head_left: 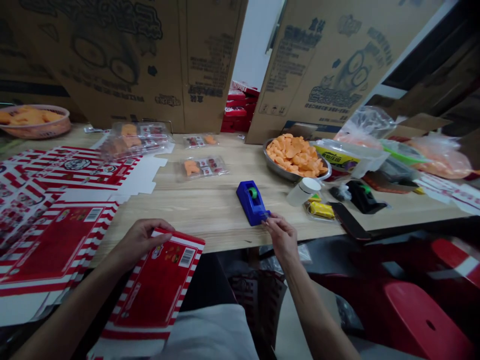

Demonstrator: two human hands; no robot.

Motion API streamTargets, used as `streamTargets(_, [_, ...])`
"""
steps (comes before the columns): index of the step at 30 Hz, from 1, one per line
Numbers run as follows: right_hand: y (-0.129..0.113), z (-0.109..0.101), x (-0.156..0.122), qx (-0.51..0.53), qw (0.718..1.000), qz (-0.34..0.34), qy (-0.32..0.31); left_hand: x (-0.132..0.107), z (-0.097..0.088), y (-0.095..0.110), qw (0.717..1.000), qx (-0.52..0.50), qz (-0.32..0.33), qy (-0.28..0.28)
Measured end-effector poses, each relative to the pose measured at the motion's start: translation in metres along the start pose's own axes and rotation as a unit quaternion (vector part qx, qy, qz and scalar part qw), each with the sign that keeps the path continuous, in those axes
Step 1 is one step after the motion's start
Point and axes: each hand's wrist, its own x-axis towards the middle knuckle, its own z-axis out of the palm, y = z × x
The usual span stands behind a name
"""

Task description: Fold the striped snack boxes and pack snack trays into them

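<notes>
My left hand (pixel 146 240) grips the top edge of a red and white striped flat box (pixel 155 282), thumb on its printed face, over my lap. The box carries a barcode near its upper right corner. At the front end of a blue tape dispenser (pixel 250 204) on the table, my right hand (pixel 280 234) pinches the end of the clear tape (pixel 265 215) with thumb and forefinger. A green-cored roll sits in the dispenser. To the right of it a white bottle (pixel 303 192) appears to lean.
Striped flat boxes (pixel 56 245) cover the left of the table. Clear packs (pixel 204 167) with orange pieces lie mid-table. A metal bowl of orange pieces (pixel 296 155), a black dispenser (pixel 363 196) and a phone-like dark slab (pixel 349 221) stand rightward. Large cartons (pixel 210 65) line the back.
</notes>
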Motion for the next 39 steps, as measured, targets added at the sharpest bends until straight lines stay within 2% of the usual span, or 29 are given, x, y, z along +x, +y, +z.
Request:
streamTargets(4, [0.019, -0.008, 0.000, -0.080, 0.996, -0.048, 0.016, 0.010, 0.001, 0.009, 1.000, 0.003, 0.002, -0.007])
streamTargets(8, [0.021, -0.008, -0.006, -0.085, 0.996, -0.032, 0.008, 0.022, 0.002, 0.019, 0.996, 0.052, 0.037, -0.063])
streamTargets(10, [0.009, 0.002, -0.018, -0.089, 0.994, -0.013, -0.053, 0.027, 0.002, 0.021, 0.991, 0.084, 0.046, -0.098])
streamTargets(11, [-0.001, 0.010, -0.025, -0.099, 0.988, -0.006, -0.117, 0.029, 0.004, 0.021, 0.987, 0.098, 0.048, -0.120])
streamTargets(12, [-0.012, 0.021, -0.032, -0.113, 0.973, -0.001, -0.203, 0.030, 0.005, 0.021, 0.983, 0.109, 0.049, -0.141])
streamTargets(13, [-0.024, 0.034, -0.038, -0.130, 0.942, -0.001, -0.309, 0.032, 0.007, 0.020, 0.979, 0.117, 0.051, -0.162])
streamTargets(15, [-0.044, 0.063, -0.046, -0.160, 0.860, -0.015, -0.485, 0.033, 0.012, 0.017, 0.972, 0.121, 0.052, -0.197])
streamTargets(17, [-0.057, 0.091, -0.049, -0.186, 0.789, -0.038, -0.584, 0.032, 0.016, 0.015, 0.967, 0.119, 0.051, -0.220])
streamTargets(19, [-0.060, 0.112, -0.050, -0.210, 0.742, -0.067, -0.633, 0.030, 0.018, 0.012, 0.964, 0.114, 0.049, -0.236])
streamTargets(21, [-0.056, 0.126, -0.053, -0.245, 0.719, -0.100, -0.643, 0.028, 0.018, 0.011, 0.963, 0.104, 0.052, -0.244])
streamTargets(24, [-0.046, 0.136, -0.059, -0.326, 0.713, -0.136, -0.606, 0.025, 0.014, 0.007, 0.963, 0.087, 0.056, -0.250])
streamTargets(26, [-0.043, 0.139, -0.061, -0.358, 0.718, -0.134, -0.582, 0.023, 0.011, 0.006, 0.965, 0.077, 0.049, -0.248])
streamTargets(28, [-0.043, 0.141, -0.062, -0.349, 0.731, -0.099, -0.578, 0.021, 0.008, 0.006, 0.968, 0.060, 0.043, -0.242])
streamTargets(30, [-0.043, 0.143, -0.063, -0.289, 0.740, -0.006, -0.607, 0.017, 0.007, 0.009, 0.966, 0.039, 0.041, -0.251])
streamTargets(32, [-0.041, 0.143, -0.068, -0.163, 0.722, 0.145, -0.657, 0.011, 0.007, 0.016, 0.961, 0.019, 0.046, -0.273])
streamTargets(34, [-0.037, 0.143, -0.079, -0.013, 0.682, 0.294, -0.670, 0.005, 0.008, 0.026, 0.955, 0.005, 0.058, -0.291])
streamTargets(35, [-0.033, 0.143, -0.084, 0.045, 0.671, 0.347, -0.653, 0.002, 0.007, 0.031, 0.954, 0.002, 0.067, -0.293])
streamTargets(37, [-0.028, 0.145, -0.091, 0.110, 0.686, 0.401, -0.597, -0.003, 0.003, 0.039, 0.957, -0.003, 0.079, -0.278])
streamTargets(38, [-0.026, 0.147, -0.091, 0.125, 0.701, 0.412, -0.568, -0.005, -0.001, 0.041, 0.966, -0.011, 0.080, -0.246])
streamTargets(39, [-0.024, 0.148, -0.089, 0.136, 0.717, 0.416, -0.543, -0.006, -0.006, 0.040, 0.979, -0.027, 0.078, -0.187])
